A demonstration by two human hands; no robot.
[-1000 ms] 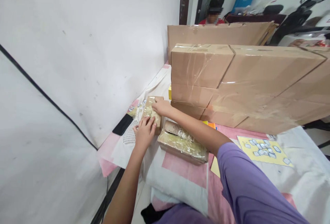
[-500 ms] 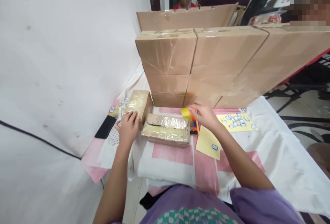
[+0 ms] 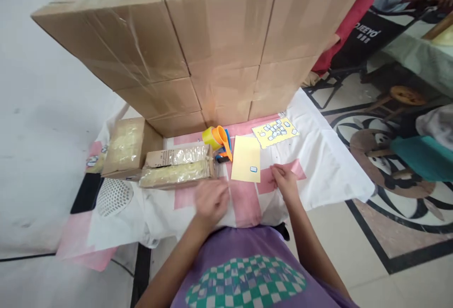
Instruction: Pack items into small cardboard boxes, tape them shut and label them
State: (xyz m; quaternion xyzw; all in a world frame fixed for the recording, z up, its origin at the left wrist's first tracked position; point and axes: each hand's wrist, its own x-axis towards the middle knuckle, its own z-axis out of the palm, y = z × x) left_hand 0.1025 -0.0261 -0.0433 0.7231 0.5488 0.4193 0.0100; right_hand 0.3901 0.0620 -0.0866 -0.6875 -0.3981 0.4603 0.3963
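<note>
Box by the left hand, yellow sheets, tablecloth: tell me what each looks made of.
Box: seemingly brown cardboard under glossy tape, which wrinkles and catches the light.

Yellow sheets: probably matte paper or thin card, lying flat and thin.

Tablecloth: likely dull fabric, as it creases and drapes; fibre unclear.

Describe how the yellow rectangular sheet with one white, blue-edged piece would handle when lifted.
The yellow rectangular sheet looks thin, so it is probably light and might flex. The small white, blue-edged piece on it could slide off if loose.
</note>
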